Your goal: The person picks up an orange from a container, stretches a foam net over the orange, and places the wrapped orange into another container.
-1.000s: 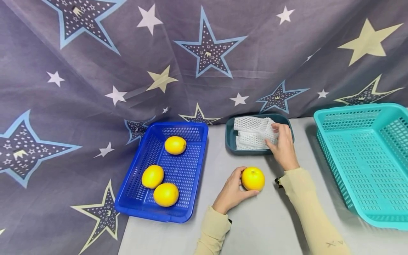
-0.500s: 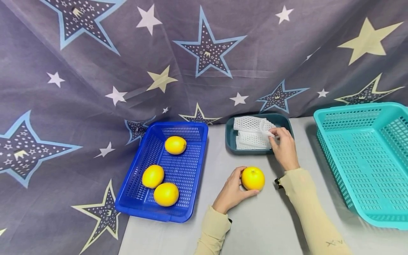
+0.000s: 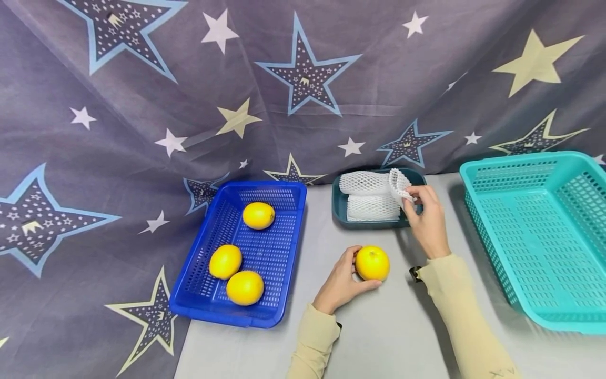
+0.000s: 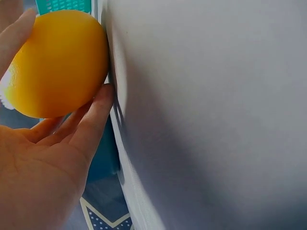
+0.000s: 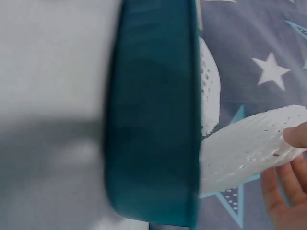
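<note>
Head view: a yellow fruit (image 3: 373,263) is being held at the table (image 3: 369,337) by the left hand (image 3: 342,281), thumb and fingers being curved round its sides. A white foam net (image 3: 400,184) is being pinched by the right hand (image 3: 428,221) over the dark teal tray (image 3: 369,225), where more netting (image 3: 374,208) is lying. Three other fruits (image 3: 244,288) are being contained by the blue basket (image 3: 272,258).
</note>
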Action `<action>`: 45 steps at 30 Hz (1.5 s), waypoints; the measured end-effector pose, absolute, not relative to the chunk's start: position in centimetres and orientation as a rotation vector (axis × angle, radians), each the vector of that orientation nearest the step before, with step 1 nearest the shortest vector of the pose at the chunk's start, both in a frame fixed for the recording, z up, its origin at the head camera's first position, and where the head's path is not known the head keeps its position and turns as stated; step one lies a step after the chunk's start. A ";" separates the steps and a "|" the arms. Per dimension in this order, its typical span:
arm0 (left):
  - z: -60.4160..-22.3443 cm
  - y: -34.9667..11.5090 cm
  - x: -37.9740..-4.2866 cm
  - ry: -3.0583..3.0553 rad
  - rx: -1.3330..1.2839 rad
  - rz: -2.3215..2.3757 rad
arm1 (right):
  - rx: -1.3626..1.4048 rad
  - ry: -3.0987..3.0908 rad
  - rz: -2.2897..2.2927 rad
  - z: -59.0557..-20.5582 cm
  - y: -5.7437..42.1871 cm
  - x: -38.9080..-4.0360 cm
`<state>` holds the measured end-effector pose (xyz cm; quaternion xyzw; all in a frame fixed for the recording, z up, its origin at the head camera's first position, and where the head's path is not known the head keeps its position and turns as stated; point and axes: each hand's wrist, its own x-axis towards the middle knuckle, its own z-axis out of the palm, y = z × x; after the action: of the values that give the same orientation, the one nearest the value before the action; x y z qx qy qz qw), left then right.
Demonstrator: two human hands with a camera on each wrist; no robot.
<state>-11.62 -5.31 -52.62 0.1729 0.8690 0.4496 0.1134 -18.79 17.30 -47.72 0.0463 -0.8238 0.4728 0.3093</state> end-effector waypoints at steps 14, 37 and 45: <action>-52.8 -5.5 -12.1 2.570 0.513 1.294 | 0.150 -2.004 1.300 -45.1 16.5 -16.6; -48.8 -5.1 -12.4 2.622 0.465 1.454 | 0.300 -1.989 1.459 -43.9 12.7 -11.3; -47.8 -4.2 -12.5 2.647 0.540 1.638 | 0.328 -2.008 1.501 -41.2 11.5 -9.5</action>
<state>-12.50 -4.21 -47.80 0.1708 0.8378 0.5185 -0.0089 -9.53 11.50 -41.22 0.1237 -0.7571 0.5660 0.3019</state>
